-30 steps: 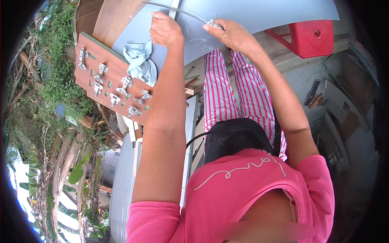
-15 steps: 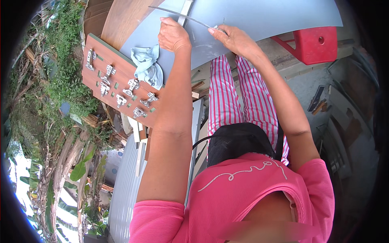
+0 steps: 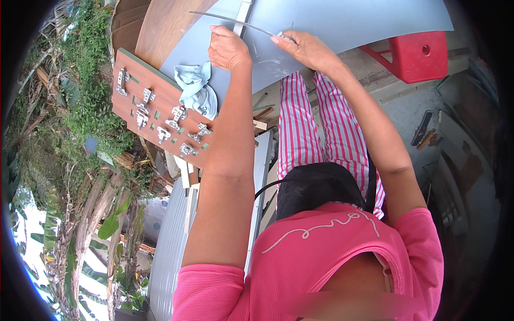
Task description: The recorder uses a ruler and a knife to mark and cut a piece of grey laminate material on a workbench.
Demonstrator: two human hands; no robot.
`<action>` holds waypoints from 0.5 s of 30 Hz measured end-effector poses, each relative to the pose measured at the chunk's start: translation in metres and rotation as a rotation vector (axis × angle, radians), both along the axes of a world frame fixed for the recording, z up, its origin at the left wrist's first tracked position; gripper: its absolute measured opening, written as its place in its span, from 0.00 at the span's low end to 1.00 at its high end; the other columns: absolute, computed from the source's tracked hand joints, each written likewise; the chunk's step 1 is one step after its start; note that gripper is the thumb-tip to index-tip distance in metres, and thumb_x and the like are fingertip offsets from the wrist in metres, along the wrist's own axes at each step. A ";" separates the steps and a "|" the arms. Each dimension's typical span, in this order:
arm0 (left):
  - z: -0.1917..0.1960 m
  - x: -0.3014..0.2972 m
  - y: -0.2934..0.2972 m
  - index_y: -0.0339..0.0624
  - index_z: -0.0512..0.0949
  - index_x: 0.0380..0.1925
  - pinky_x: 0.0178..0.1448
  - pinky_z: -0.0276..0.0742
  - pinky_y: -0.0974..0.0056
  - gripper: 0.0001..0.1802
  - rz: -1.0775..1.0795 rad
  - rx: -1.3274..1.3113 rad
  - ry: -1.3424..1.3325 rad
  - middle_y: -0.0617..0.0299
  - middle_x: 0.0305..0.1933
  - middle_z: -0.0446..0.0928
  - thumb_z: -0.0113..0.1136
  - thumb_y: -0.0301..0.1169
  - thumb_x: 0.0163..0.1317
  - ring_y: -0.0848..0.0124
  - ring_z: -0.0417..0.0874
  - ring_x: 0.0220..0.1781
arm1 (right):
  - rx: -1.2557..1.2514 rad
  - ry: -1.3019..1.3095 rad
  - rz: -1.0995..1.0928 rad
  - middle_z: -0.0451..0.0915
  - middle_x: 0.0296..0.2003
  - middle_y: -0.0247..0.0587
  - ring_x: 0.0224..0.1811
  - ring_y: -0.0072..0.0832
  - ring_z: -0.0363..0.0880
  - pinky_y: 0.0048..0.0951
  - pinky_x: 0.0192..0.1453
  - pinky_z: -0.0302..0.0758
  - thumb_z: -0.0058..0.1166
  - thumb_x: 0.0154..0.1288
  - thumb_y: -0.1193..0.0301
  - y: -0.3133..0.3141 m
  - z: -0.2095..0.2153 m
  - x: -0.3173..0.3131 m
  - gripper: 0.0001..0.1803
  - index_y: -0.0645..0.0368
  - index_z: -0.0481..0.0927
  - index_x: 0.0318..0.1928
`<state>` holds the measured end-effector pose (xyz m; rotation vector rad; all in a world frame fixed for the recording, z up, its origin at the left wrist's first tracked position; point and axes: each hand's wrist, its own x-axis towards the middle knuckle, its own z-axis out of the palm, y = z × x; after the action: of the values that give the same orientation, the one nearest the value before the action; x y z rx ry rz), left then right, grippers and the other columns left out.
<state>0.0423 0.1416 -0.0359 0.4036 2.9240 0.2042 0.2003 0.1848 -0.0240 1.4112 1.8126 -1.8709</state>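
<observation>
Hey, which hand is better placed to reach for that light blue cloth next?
Left, I'd say: the left hand is nearer the light blue cloth, though it is closed and anything inside is hidden. The right hand is farther away and holds a long, thin-bladed tool.

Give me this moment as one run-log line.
Right hand: gripping thin blade; left hand: curled closed, hold unclear; beneath: blue-grey sheet, metal strip; beside: light-blue cloth, brown board, metal fittings.
</observation>
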 end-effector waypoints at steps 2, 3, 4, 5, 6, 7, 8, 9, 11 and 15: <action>-0.001 -0.002 -0.001 0.37 0.80 0.20 0.35 0.72 0.45 0.32 -0.015 0.026 0.041 0.43 0.23 0.79 0.31 0.45 0.67 0.44 0.79 0.28 | 0.056 0.027 -0.035 0.81 0.37 0.51 0.42 0.37 0.78 0.35 0.50 0.72 0.44 0.63 0.40 -0.003 -0.004 0.019 0.37 0.64 0.76 0.52; -0.002 -0.003 -0.002 0.37 0.80 0.20 0.35 0.72 0.45 0.32 -0.010 0.026 0.045 0.43 0.23 0.79 0.31 0.45 0.67 0.44 0.79 0.28 | -0.031 -0.006 0.021 0.79 0.43 0.55 0.49 0.42 0.76 0.38 0.55 0.70 0.43 0.61 0.37 -0.001 -0.002 0.030 0.41 0.66 0.74 0.54; -0.003 -0.003 -0.004 0.37 0.80 0.20 0.35 0.72 0.45 0.32 -0.022 0.022 0.067 0.43 0.23 0.79 0.31 0.45 0.67 0.44 0.79 0.28 | -0.118 -0.039 0.078 0.76 0.49 0.60 0.55 0.48 0.74 0.40 0.59 0.69 0.41 0.60 0.34 -0.001 0.000 0.036 0.46 0.68 0.72 0.57; -0.003 -0.002 -0.004 0.37 0.80 0.20 0.35 0.71 0.45 0.32 -0.036 0.021 0.082 0.43 0.23 0.79 0.31 0.45 0.67 0.44 0.78 0.27 | -0.116 -0.041 0.080 0.76 0.49 0.60 0.55 0.48 0.74 0.40 0.59 0.69 0.41 0.60 0.34 -0.001 0.001 0.040 0.46 0.68 0.72 0.57; -0.004 -0.002 -0.004 0.37 0.80 0.20 0.35 0.71 0.45 0.32 -0.033 0.022 0.081 0.43 0.23 0.79 0.31 0.45 0.67 0.44 0.78 0.27 | -0.102 -0.055 0.084 0.76 0.50 0.60 0.55 0.47 0.74 0.40 0.60 0.69 0.41 0.59 0.34 -0.002 0.003 0.043 0.46 0.67 0.72 0.57; -0.004 -0.003 -0.004 0.37 0.80 0.20 0.35 0.71 0.45 0.32 -0.026 0.024 0.082 0.43 0.23 0.79 0.31 0.45 0.67 0.44 0.78 0.27 | -0.088 -0.069 0.089 0.76 0.50 0.59 0.56 0.47 0.74 0.39 0.60 0.68 0.41 0.59 0.33 -0.002 0.003 0.044 0.47 0.67 0.72 0.57; -0.005 -0.002 -0.002 0.37 0.80 0.20 0.35 0.72 0.45 0.32 -0.022 0.028 0.081 0.43 0.22 0.78 0.31 0.45 0.67 0.44 0.78 0.27 | -0.084 -0.073 0.089 0.76 0.50 0.59 0.56 0.47 0.74 0.39 0.60 0.68 0.41 0.59 0.33 0.000 0.004 0.041 0.47 0.67 0.72 0.57; -0.005 -0.002 -0.002 0.37 0.80 0.20 0.35 0.72 0.45 0.32 -0.021 0.032 0.077 0.43 0.22 0.78 0.31 0.45 0.67 0.44 0.78 0.27 | -0.101 -0.044 0.074 0.76 0.51 0.59 0.56 0.47 0.74 0.39 0.60 0.68 0.41 0.59 0.33 0.002 0.002 0.035 0.47 0.67 0.71 0.57; -0.004 -0.003 -0.003 0.37 0.80 0.19 0.34 0.72 0.46 0.32 -0.041 0.021 0.066 0.43 0.22 0.78 0.31 0.45 0.67 0.44 0.78 0.26 | -0.116 -0.017 0.057 0.75 0.51 0.60 0.56 0.47 0.74 0.39 0.60 0.68 0.42 0.59 0.34 0.002 -0.004 0.024 0.46 0.67 0.71 0.57; -0.003 -0.003 -0.004 0.37 0.80 0.20 0.33 0.72 0.46 0.32 -0.048 0.027 0.062 0.43 0.21 0.78 0.31 0.46 0.67 0.44 0.78 0.26 | -0.018 0.003 -0.009 0.80 0.40 0.50 0.45 0.36 0.78 0.33 0.53 0.71 0.45 0.63 0.40 -0.007 -0.008 0.015 0.38 0.64 0.75 0.53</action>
<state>0.0397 0.1378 -0.0391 0.4917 2.9716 0.2282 0.2149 0.1779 -0.0317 1.4140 1.7891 -1.8898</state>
